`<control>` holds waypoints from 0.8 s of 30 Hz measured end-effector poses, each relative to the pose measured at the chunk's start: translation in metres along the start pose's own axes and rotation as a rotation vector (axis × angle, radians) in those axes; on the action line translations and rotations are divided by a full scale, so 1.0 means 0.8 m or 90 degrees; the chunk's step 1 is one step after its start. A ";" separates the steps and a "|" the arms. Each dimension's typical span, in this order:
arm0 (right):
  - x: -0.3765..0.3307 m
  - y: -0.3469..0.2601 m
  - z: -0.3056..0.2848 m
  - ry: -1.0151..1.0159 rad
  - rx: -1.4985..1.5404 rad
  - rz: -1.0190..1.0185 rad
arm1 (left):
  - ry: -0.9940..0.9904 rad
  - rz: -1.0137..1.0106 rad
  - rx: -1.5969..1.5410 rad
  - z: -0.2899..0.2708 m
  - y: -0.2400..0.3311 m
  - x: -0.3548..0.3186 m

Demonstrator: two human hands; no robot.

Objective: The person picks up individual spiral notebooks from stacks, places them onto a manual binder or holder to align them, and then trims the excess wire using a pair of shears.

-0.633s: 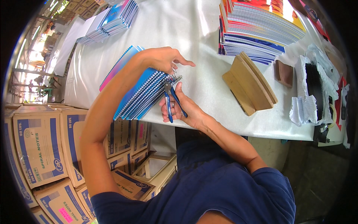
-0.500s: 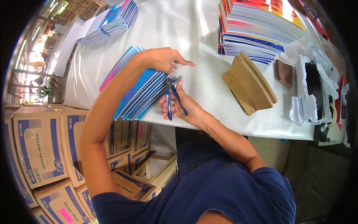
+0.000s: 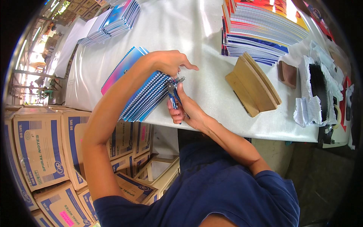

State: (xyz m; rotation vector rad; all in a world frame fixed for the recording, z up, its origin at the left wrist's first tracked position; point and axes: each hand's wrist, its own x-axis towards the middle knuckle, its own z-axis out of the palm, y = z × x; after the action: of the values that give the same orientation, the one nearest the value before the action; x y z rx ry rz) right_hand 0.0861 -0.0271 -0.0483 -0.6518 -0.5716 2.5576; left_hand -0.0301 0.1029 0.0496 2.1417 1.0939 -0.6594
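A stack of blue spiral notebooks [image 3: 145, 99] lies at the table's front edge, their coiled bindings facing my right hand. My right hand [image 3: 189, 109] is wrapped round blue-handled cutting pliers [image 3: 172, 94], whose jaws point away from me at the stack's upper right corner. Loose ends of spiral wire [image 3: 180, 80] stick out beside the jaws. Over that corner my left hand [image 3: 170, 62] bends down, its index finger stretched to the right. Its other fingers are curled at the spiral wire, their tips partly hidden. My left forearm crosses a pink-and-blue notebook [image 3: 124, 70].
Another notebook stack [image 3: 113, 24] stands far left, and a tall pile of colourful notebooks [image 3: 264, 30] far right. To the right are an angled wooden block [image 3: 253, 85], a small brown block [image 3: 288, 73] and a wrapped bundle of black coils [image 3: 319, 90]. Cardboard boxes [image 3: 41, 147] stand below left.
The pliers' handles have been squeezed together from a spread position, and my right fingers have closed round them. My left hand has shifted slightly, staying at the stack's corner.
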 end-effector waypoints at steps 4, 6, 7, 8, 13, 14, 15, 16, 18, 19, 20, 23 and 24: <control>-0.004 0.002 0.014 0.092 0.010 -0.046 | -0.010 0.003 -0.048 0.005 -0.005 0.002; -0.001 -0.004 0.009 0.064 0.012 -0.035 | -0.017 -0.004 -0.050 0.002 -0.002 0.001; 0.001 -0.007 0.005 0.050 0.013 -0.029 | -0.021 -0.008 -0.042 0.001 0.000 0.001; 0.003 -0.008 -0.002 0.023 0.035 -0.009 | -0.024 -0.012 -0.036 0.000 0.002 0.002; -0.001 0.011 -0.017 -0.026 -0.001 0.036 | -0.041 -0.009 0.016 0.005 0.003 0.009; -0.003 0.014 -0.012 0.005 -0.001 0.030 | -0.044 -0.004 0.033 0.005 0.004 0.011; -0.004 0.015 -0.003 0.036 -0.002 0.025 | -0.042 -0.005 0.025 0.007 0.003 0.011; -0.005 0.015 0.002 0.067 -0.003 0.019 | -0.040 -0.007 0.018 0.009 0.002 0.010; -0.004 0.008 0.002 0.060 -0.011 0.027 | -0.036 -0.006 0.015 0.008 0.002 0.009; -0.003 0.006 0.002 0.056 -0.015 0.032 | -0.032 -0.002 0.017 0.008 0.003 0.009; -0.002 0.005 0.003 0.061 -0.010 0.026 | -0.029 0.000 0.019 0.009 0.001 0.010; 0.001 0.005 0.002 0.056 0.018 0.015 | -0.001 0.050 0.032 0.015 -0.005 0.008; 0.003 0.006 -0.002 0.041 0.036 0.015 | -0.005 0.030 0.057 0.015 -0.002 0.009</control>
State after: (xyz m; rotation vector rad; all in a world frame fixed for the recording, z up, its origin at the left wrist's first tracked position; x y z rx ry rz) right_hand 0.0833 -0.0291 -0.0528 -0.7223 -0.4709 2.5545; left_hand -0.0292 0.0987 0.0367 2.2328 1.0239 -0.7057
